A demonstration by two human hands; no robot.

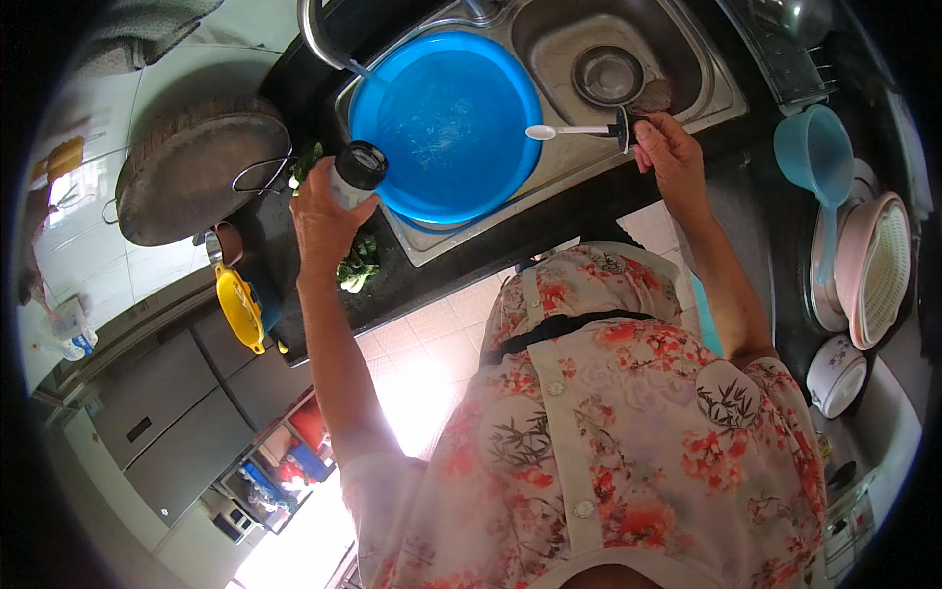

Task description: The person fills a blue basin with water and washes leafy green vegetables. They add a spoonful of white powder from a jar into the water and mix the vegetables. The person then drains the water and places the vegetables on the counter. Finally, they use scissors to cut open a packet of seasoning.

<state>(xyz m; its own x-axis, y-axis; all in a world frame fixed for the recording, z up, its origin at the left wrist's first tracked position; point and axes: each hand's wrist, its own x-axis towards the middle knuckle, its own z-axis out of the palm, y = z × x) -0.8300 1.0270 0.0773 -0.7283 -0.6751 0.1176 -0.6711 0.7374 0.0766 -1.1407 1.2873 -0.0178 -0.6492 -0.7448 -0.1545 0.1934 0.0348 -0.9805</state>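
My left hand (327, 213) grips a clear jar with a black rim (360, 168), tilted at the left edge of a large blue basin (460, 199). Water runs from the curved metal faucet (316, 37) into the basin, which holds water and sits over the left part of the steel sink. In my right hand (668, 151) is a black lid (625, 130) with a small white spoon (556, 132) attached, its bowl pointing left near the basin's right rim. Leafy greens (358, 263) lie on the dark counter beside and below my left hand.
A metal bowl (608, 76) stands in the right sink bowl beside a scrubber (653, 96). A large wok (202, 173) leans at the wall on the left, above a yellow basket (241, 309). On the right are a light-blue dipper (815, 151), stacked pink basins (868, 272) and a white bowl (837, 375).
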